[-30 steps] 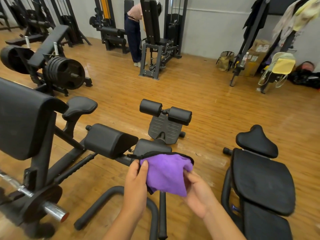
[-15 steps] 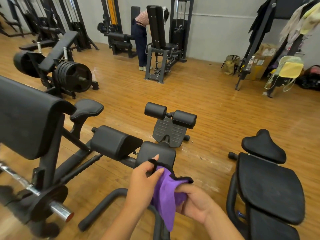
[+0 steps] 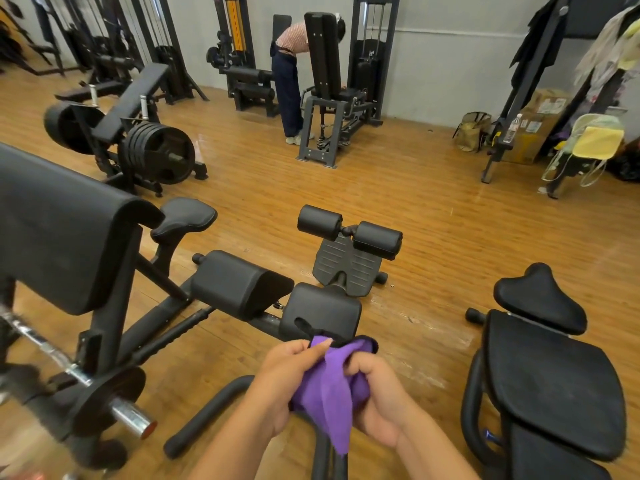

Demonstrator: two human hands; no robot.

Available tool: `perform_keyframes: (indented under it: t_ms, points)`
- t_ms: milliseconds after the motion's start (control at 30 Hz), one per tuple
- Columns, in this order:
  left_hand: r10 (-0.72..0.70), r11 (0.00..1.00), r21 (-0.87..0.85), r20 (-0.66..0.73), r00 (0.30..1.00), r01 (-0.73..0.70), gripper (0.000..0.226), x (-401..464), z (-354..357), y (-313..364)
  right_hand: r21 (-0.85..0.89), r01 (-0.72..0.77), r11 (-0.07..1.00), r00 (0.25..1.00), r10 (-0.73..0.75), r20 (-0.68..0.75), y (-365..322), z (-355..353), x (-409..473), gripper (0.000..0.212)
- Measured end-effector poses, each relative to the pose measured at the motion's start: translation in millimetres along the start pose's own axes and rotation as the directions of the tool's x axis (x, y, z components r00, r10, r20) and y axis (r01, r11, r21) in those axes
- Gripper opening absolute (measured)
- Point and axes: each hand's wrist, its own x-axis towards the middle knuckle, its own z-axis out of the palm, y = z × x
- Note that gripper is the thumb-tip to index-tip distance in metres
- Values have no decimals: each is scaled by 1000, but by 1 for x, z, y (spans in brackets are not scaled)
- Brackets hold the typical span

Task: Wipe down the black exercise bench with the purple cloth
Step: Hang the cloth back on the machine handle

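The purple cloth (image 3: pixel 330 393), edged in black, is bunched between both hands just above the floor frame in front of me. My left hand (image 3: pixel 289 372) pinches its upper left edge. My right hand (image 3: pixel 377 389) is closed around its right side. Directly beyond the hands is the black exercise bench, a low hyperextension bench with two square hip pads (image 3: pixel 322 311), a ribbed foot plate and two round ankle rollers (image 3: pixel 349 230). The cloth hangs apart from the pads, a short way in front of the right one.
A black padded preacher bench (image 3: pixel 65 230) with a loaded bar stands at the left. Another black padded seat (image 3: pixel 550 372) is at the right. A person (image 3: pixel 287 74) bends over a machine at the far wall. Bags and boxes lie at the back right.
The cloth went from spread open between the hands to crumpled and gathered. Both hands moved closer together and lower, and the view tilted slightly down toward the bench.
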Motion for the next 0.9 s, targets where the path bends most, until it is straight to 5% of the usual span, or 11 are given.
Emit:
perform_keyframes:
  t_ms: [200,433,600,733,800,900]
  points:
    - [39,960,-276,-45,998,-50,37,5,-18,19,111,47,993,991,-32,-128,-16,-1,8,27]
    - [143,947,-256,-206,968,-195,21,10,-42,35,86,217,972,935,-182,-304,-45,-37,23,39]
    - [259,939,-149,-283,923,-309,12,20,-37,21,-134,362,922,856,-386,-344,-40,-57,37,37]
    - [288,952,-7,-319,903,-306,21,45,-37,-6,-109,191,976,898,-218,-383,-24,-73,56,35]
    - [282,959,58,-304,910,-278,28,61,-35,-26,-166,35,985,917,-98,-387,-11,-75,65,17]
    - [222,974,108,-274,936,-200,22,84,-30,-60,-478,-52,877,840,-221,-496,11,-96,90,14]
